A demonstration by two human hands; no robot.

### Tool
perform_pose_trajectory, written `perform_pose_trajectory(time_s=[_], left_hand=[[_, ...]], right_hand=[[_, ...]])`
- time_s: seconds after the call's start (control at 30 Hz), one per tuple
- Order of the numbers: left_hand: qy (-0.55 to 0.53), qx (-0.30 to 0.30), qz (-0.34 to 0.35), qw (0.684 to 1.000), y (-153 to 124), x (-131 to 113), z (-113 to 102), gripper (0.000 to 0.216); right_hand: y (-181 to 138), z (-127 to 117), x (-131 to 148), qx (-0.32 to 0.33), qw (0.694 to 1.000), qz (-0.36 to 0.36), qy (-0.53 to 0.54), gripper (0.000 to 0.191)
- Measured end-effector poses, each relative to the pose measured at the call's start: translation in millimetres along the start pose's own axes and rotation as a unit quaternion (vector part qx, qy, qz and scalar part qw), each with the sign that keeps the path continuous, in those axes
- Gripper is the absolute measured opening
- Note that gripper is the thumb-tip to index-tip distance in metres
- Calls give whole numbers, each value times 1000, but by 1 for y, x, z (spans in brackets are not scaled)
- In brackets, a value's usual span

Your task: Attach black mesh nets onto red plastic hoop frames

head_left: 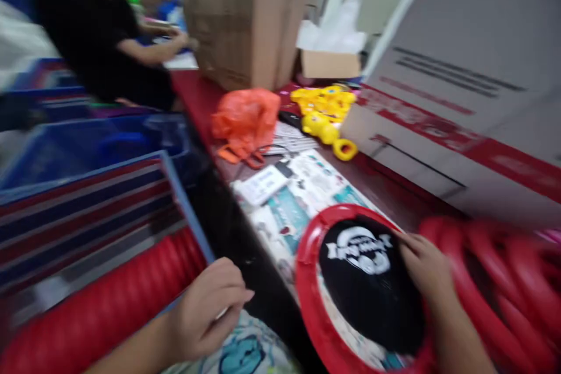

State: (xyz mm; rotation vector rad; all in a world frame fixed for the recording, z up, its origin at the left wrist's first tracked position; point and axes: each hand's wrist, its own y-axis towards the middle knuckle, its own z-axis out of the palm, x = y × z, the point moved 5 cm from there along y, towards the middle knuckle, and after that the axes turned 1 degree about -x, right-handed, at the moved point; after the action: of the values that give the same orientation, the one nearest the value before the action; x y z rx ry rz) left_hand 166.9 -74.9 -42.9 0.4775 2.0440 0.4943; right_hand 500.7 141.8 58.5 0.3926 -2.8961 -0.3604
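Observation:
A flat red ring (309, 269) lies tilted at the table's near edge. In its opening shows a black round piece (372, 292) with a white printed logo, blurred lettering on it. My right hand (423, 263) grips the ring's right side, thumb and fingers at the rim. Curled closed over my lap is my left hand (214, 304); a small pale spot shows between its fingers, too blurred to name. Beside it, a long row of stacked red rings (109, 286) lies in a blue-edged bin with striped lining (100, 204).
More red rings (495, 280) are piled right of my right arm. On the table are a printed sheet (313, 181), an orange plastic bag (248, 120) and yellow toy parts (324, 111). Large cartons (438, 105) stand behind. A person in black (100, 47) works at far left.

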Motion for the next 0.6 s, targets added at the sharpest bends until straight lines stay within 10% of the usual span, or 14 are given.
perform_pose_trajectory(time_s=[0.13, 0.33, 0.6], left_hand=[[-83, 73, 128, 986, 108, -71, 1, 32], [-33, 277, -68, 958, 247, -58, 118, 23], [-90, 381, -117, 913, 250, 5, 184, 38]], right_hand=[[-35, 11, -23, 36, 997, 32, 59, 30], [-42, 31, -3, 56, 985, -2, 165, 38], [-50, 31, 0, 21, 974, -8, 225, 32]])
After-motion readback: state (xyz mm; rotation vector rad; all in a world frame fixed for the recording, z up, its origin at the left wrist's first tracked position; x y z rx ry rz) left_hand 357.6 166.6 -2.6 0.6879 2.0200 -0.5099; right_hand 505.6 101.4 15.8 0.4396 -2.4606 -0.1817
